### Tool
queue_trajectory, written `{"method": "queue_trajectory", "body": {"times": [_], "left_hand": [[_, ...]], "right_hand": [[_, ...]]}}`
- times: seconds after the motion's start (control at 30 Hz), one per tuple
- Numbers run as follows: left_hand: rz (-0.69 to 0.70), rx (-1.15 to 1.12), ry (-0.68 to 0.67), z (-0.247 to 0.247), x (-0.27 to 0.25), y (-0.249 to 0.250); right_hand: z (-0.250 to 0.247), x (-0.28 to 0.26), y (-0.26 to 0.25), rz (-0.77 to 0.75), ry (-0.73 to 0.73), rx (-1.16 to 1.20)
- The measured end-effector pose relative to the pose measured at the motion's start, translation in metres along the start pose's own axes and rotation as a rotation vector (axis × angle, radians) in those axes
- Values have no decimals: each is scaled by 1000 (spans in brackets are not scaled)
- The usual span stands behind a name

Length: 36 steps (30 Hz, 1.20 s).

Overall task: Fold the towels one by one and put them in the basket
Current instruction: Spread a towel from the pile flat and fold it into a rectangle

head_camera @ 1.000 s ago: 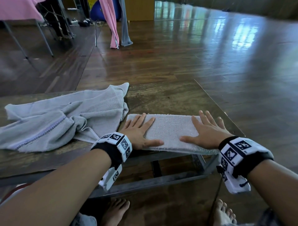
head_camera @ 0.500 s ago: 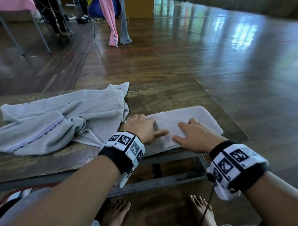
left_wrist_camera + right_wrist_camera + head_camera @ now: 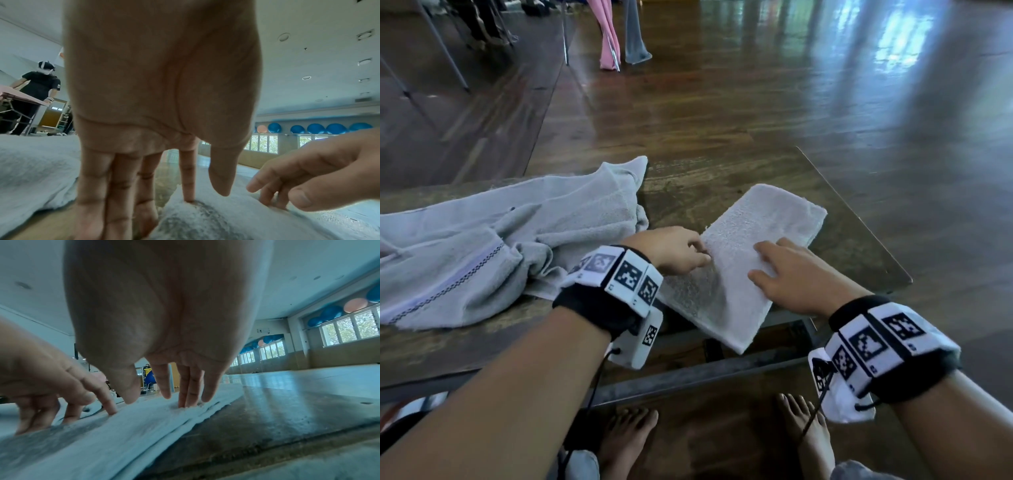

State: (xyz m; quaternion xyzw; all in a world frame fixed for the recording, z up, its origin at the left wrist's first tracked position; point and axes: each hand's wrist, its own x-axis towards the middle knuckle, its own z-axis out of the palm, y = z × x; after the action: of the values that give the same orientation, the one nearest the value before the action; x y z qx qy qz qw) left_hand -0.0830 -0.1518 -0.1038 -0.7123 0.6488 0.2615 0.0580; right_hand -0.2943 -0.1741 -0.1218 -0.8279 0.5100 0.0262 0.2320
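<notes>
A folded pale grey towel point(image 3: 765, 219) lies slantwise on the wooden table point(image 3: 722, 178), with its near corner past the front edge. My left hand point(image 3: 688, 255) touches the towel's left edge with straight fingers; in the left wrist view the index fingertip point(image 3: 189, 198) rests on the towel point(image 3: 205, 219). My right hand point(image 3: 774, 263) lies flat on top of it, and its fingertips point(image 3: 188, 403) press into the pile of the towel point(image 3: 123, 434). Neither hand grips anything. No basket is in view.
A crumpled grey towel point(image 3: 500, 240) with a dotted stripe covers the table's left half, close to my left wrist. The table's right edge point(image 3: 859, 219) ends just beyond the folded towel. Bare feet point(image 3: 630, 435) and a metal crossbar point(image 3: 705, 373) are below.
The folded towel has turned from lying along the front edge to slantwise, its far end swung away from me. Both hands have come closer together on it.
</notes>
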Motion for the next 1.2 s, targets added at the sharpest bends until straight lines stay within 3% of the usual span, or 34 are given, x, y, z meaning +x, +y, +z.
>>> {"method": "queue_trajectory", "body": {"times": [0.1, 0.23, 0.33, 0.67, 0.83, 1.03, 1.2], "left_hand": [[30, -111, -13, 3, -3, -3], [64, -195, 29, 15, -7, -6], [81, -237, 11, 26, -11, -6], [189, -86, -66, 14, -2, -5], [241, -154, 49, 14, -1, -13], [291, -316, 404, -1, -4, -19], [268, -419, 592, -11, 1, -14]], "right_hand": [[-3, 9, 3, 4, -17, 11], [-10, 20, 7, 84, 88, 23], [-13, 28, 9, 150, 4, -22], [-21, 22, 30, -6, -16, 90], [-14, 4, 40, -12, -92, 78], [-18, 4, 44, -53, -263, 25], [-19, 6, 43, -85, -108, 68]]}}
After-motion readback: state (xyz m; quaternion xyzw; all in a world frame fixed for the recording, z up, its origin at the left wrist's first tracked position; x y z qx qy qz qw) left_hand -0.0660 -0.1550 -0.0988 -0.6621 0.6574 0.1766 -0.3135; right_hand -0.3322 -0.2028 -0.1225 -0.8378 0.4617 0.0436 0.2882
